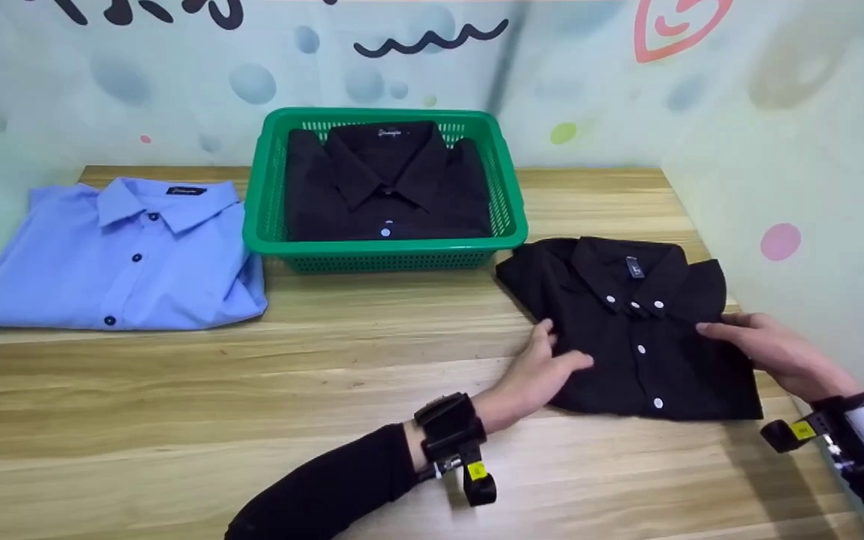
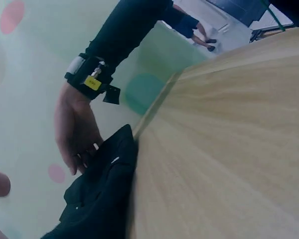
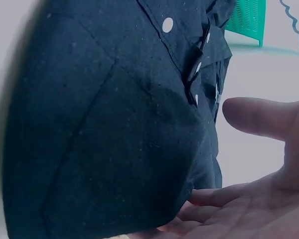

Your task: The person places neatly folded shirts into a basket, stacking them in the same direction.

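Note:
A folded black shirt (image 1: 627, 367) with white buttons lies on the right of the table, collar toward the far side. At its left edge is my left hand (image 1: 529, 375), thumb spread over the cloth; its other fingers are partly hidden. My right hand (image 1: 784, 352) is at the opposite edge. In the right wrist view, that hand's thumb (image 3: 259, 117) stands apart from the cloth, while the fingers (image 3: 214, 209) reach beneath the shirt's edge with their tips hidden. The left wrist view shows the same shirt (image 2: 104, 189) from the side.
A green basket (image 1: 387, 245) at the back holds another folded black shirt (image 1: 312, 195). Left of it lies a folded blue shirt (image 1: 177, 277) with dark buttons. Walls border the wooden table (image 1: 289, 390) at the back and sides. Another person's legs (image 2: 194, 32) appear in the left wrist view's background.

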A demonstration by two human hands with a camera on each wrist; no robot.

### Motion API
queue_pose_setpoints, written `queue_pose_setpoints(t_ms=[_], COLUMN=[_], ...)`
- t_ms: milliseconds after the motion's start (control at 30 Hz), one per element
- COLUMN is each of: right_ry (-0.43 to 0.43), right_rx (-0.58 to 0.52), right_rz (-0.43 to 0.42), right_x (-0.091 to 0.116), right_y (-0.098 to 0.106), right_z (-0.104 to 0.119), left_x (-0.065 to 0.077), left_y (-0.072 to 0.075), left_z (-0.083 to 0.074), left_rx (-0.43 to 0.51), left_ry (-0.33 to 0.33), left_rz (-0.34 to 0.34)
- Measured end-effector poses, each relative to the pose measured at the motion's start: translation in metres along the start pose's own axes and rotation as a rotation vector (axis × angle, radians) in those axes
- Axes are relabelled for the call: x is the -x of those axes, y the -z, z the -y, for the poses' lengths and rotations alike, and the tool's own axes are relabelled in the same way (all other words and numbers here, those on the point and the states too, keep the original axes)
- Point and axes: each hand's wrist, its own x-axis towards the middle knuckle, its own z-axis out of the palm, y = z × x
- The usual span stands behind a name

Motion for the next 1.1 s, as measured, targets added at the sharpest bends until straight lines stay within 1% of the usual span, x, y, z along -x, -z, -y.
queue_pose_setpoints(t_ms=[100,167,233,333,433,533,633,733,833,933,1000,1067,1100], right_ry=[0.000,-0.004,-0.015,-0.030,-0.043,-0.057,-0.055,-0.036,-0.015,0.018,0.059,0.118,0.152], right_rx=[-0.056,-0.101,-0.139,-0.166,-0.215,-0.296,-0.394,-0.510,-0.626,-0.724,-0.793,-0.885,-0.931], right_rz=[-0.006,-0.007,-0.009,-0.011,-0.001,0.010,0.017,0.039,0.079,0.106,0.132,0.205,0.256], right_x=[-0.003,-0.005,-0.008,-0.012,-0.017,-0.021,-0.025,-0.029,-0.033,-0.035,-0.034,-0.034,-0.034], right_y=[0.000,0.000,0.000,0.000,-0.001,0.000,0.002,0.005,0.007,0.012,0.015,0.019,0.021], right_z=[-0.001,-0.001,-0.002,-0.003,-0.004,-0.006,-0.007,-0.008,-0.011,-0.017,-0.024,-0.032,-0.035], left_x=[-0.005,-0.012,-0.020,-0.034,-0.044,-0.050,-0.054,-0.056,-0.058,-0.061,-0.063,-0.065,-0.066], left_y=[0.004,0.006,0.007,0.005,0.002,0.001,0.002,0.007,0.014,0.018,0.018,0.018,0.018], left_z=[-0.002,-0.004,-0.006,-0.008,-0.010,-0.010,-0.009,-0.007,-0.004,-0.003,-0.003,-0.002,-0.002], left_rx=[-0.120,-0.189,-0.209,-0.200,-0.172,-0.156,-0.140,-0.109,-0.035,0.038,0.083,0.120,0.139], left_ry=[-0.002,-0.001,0.002,0.024,0.059,0.072,0.051,0.034,0.034,0.037,0.030,0.027,0.022], left_rz=[-0.109,-0.174,-0.204,-0.227,-0.238,-0.241,-0.232,-0.235,-0.250,-0.269,-0.272,-0.277,-0.282])
